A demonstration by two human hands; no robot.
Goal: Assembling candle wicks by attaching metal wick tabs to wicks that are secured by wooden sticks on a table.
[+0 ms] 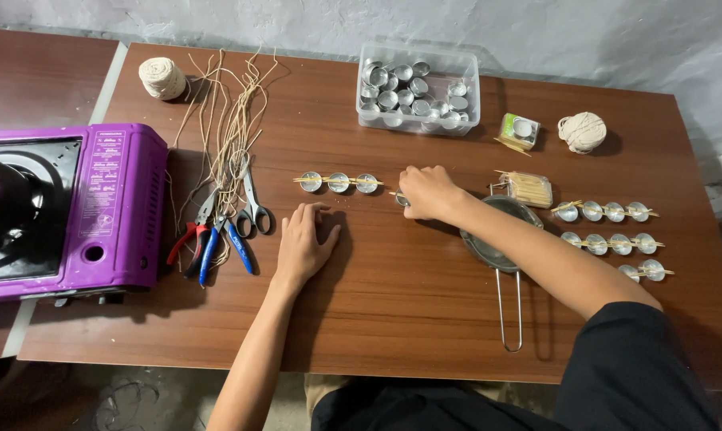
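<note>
Right now my right hand is curled around a small tin cup just right of the skewered row, whose long axis runs left-right, while my left hand rests flat, empty, below that row.

Landmark: row of three cups on the table. Tub of cups behind it, to the right. Scissors, pliers and cut cords to its left; stove further left. Left hand flat just before it. Right hand just right, on a single cup. Strainer, stick box, three more cup rows well right.
</note>
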